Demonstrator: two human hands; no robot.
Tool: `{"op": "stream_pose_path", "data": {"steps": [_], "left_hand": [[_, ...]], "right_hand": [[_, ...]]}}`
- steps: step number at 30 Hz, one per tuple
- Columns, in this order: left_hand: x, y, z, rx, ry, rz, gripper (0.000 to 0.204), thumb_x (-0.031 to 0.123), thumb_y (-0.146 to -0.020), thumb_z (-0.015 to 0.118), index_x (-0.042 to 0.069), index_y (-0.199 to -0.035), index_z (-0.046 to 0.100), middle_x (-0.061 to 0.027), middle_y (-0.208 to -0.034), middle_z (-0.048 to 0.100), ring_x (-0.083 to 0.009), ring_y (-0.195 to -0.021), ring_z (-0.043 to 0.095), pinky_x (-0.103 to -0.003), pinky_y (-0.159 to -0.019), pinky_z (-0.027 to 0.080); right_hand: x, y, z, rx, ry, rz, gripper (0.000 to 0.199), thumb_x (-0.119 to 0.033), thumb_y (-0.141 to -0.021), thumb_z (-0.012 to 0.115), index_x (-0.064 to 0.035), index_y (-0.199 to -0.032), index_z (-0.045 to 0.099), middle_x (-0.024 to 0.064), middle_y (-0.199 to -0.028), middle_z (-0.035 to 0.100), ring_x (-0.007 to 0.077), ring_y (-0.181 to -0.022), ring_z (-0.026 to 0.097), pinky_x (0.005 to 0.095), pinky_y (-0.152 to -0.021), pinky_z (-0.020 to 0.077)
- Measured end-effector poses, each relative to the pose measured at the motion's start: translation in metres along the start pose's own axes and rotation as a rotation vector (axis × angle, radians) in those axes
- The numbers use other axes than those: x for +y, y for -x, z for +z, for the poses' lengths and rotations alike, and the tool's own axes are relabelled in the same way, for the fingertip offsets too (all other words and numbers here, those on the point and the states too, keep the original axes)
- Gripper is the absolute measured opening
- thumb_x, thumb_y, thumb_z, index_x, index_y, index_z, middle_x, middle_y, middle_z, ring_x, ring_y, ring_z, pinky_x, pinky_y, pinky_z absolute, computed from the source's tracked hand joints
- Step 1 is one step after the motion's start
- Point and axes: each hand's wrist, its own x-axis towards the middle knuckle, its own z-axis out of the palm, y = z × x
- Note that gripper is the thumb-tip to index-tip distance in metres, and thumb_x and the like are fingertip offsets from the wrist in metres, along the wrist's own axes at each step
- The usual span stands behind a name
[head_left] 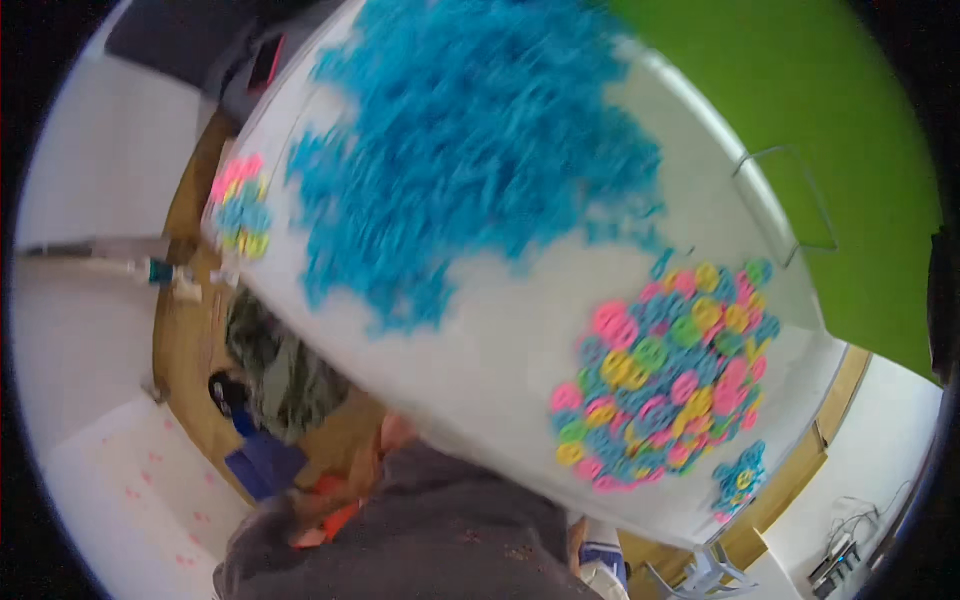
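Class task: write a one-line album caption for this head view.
Blurred look down a white table: a big heap of blue pieces, a multicoloured pile of discs, grey sleeve below.

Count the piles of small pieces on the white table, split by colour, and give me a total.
All-blue heap: 1
Mixed-colour piles: 3 (large pile, small left pile, small near pile)
Total: 4
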Motion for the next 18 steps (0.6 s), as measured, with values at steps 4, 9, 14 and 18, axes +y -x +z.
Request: {"op": "stream_pose_path", "data": {"steps": [4, 9, 14, 18], "left_hand": [[0.048, -0.165, 0.021, 0.148, 0.37, 0.846, 0.05, 0.017, -0.077, 0.058, 0.002, -0.123, 0.047, -0.0271, -0.103, 0.057, -0.0437, -0.099, 0.053, -0.045, -0.083, 0.043], [0.151, -0.163, 0.132, -0.131, 0.208, 0.877, 0.048, 0.017, -0.077, 0.057, 0.002, -0.122, 0.048, -0.0269, -0.103, 0.057, -0.0431, -0.099, 0.054, -0.045, -0.083, 0.044], [0.19, -0.132, 0.171, -0.371, 0.035, 0.945, 0.046, 0.017, -0.078, 0.057, 0.002, -0.121, 0.049, -0.0267, -0.102, 0.057, -0.0424, -0.098, 0.054, -0.044, -0.083, 0.044], [0.176, -0.103, 0.137, -0.548, -0.148, 1.002, 0.045, 0.017, -0.079, 0.057, 0.002, -0.121, 0.05, -0.0266, -0.102, 0.058, -0.0419, -0.098, 0.054, -0.044, -0.083, 0.044]], "right_hand": [[0.175, 0.024, -0.025, -0.128, -0.045, 0.103, 0.033, -0.018, -0.089, 0.048, 0.0092, -0.104, 0.058, 0.0264, -0.108, 0.059, 0.0337, -0.099, 0.057, 0.0413, -0.085, 0.045], [0.317, 0.161, -0.113, -0.378, -0.106, 0.206, 0.034, -0.018, -0.089, 0.047, 0.0093, -0.105, 0.058, 0.0273, -0.108, 0.058, 0.0337, -0.1, 0.057, 0.0409, -0.085, 0.0451], [0.274, 0.269, -0.125, -0.591, -0.229, 0.296, 0.034, -0.018, -0.089, 0.046, 0.0094, -0.106, 0.057, 0.0282, -0.109, 0.058, 0.0336, -0.102, 0.057, 0.0405, -0.086, 0.0452], [0.119, 0.229, -0.041, -0.768, -0.389, 0.362, 0.035, -0.018, -0.089, 0.046, 0.0095, -0.107, 0.057, 0.029, -0.11, 0.057, 0.0336, -0.103, 0.057, 0.0401, -0.086, 0.0452]]}}
